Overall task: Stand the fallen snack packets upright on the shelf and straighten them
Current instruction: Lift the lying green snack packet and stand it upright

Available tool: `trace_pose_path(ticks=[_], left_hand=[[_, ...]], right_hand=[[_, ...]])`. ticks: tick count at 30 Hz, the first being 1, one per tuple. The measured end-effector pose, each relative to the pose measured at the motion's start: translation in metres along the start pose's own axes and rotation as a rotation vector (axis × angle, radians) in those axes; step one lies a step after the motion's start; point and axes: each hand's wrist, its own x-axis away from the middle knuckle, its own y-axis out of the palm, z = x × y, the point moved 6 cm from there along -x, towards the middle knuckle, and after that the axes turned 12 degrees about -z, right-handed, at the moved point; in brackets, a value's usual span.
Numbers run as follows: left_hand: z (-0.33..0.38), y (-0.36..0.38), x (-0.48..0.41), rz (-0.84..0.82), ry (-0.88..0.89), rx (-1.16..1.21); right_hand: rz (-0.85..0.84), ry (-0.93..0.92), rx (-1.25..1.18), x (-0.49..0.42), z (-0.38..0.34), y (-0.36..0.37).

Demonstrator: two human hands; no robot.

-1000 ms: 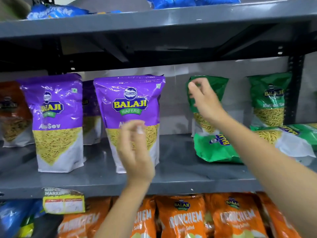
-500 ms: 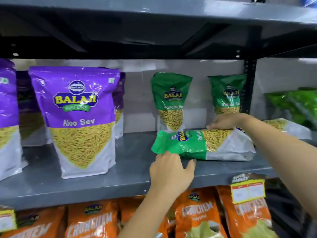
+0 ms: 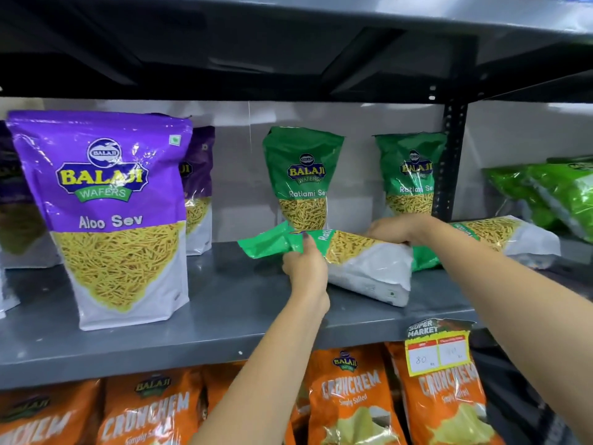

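Observation:
A green Ratlami Sev packet [image 3: 362, 268] lies on its side on the grey shelf [image 3: 224, 303], its top pointing left. My left hand [image 3: 305, 268] grips its green top end, which is crumpled and lifted slightly. My right hand [image 3: 401, 229] holds the packet's far upper edge. A second fallen green packet [image 3: 513, 239] lies behind it to the right, partly hidden by my right arm. Two green packets stand upright at the back, one in the middle [image 3: 303, 178] and one by the post [image 3: 409, 175].
A large purple Aloo Sev packet [image 3: 109, 216] stands upright at the left, with more purple packets behind it. A black shelf post [image 3: 451, 162] rises at the right. Bright green bags [image 3: 558, 194] lie beyond it. Orange Crunchem packets [image 3: 353, 399] and a price tag [image 3: 438, 348] sit below.
My left hand has moved from the shelf edge up onto the packet's green top and closed on it. The packet's left end has risen and its white base has swung toward me.

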Motion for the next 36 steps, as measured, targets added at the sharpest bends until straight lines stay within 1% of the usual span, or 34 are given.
trace_pose_path(ticks=[2, 3, 6, 9, 12, 15, 18, 23, 30, 36], left_hand=[[0.010, -0.007, -0.006, 0.145, 0.025, 0.007], [0.017, -0.010, -0.009, 0.191, 0.050, 0.023], [0.042, -0.017, -0.016, 0.228, 0.170, 0.017], [0.066, -0.018, -0.018, 0.173, 0.299, -0.027], [0.093, -0.021, -0.018, 0.095, 0.508, -0.031], [0.109, -0.025, -0.008, 0.009, 0.700, -0.068], [0.115, -0.028, 0.006, -0.070, 0.812, -0.033], [0.119, -0.030, 0.019, -0.125, 0.900, -0.003], [0.122, -0.030, 0.018, -0.111, 0.994, -0.048], [0.115, -0.036, 0.000, -0.066, 0.954, -0.119]], right_hand=[[0.041, 0.002, 0.004, 0.000, -0.008, 0.003], [0.064, -0.010, -0.003, 0.002, -0.013, 0.006], [0.121, -0.112, -0.232, 0.001, -0.016, 0.012], [0.183, -0.235, -0.471, 0.004, -0.017, 0.017], [0.229, -0.372, -0.653, 0.017, -0.024, 0.023], [0.312, -0.495, -0.746, 0.032, -0.031, 0.031], [0.449, -0.602, -0.762, 0.052, -0.037, 0.038], [0.494, -0.684, -0.735, 0.069, -0.044, 0.047], [0.556, -0.717, -0.728, 0.069, -0.048, 0.043], [0.529, -0.690, -0.758, 0.045, -0.054, 0.054]])
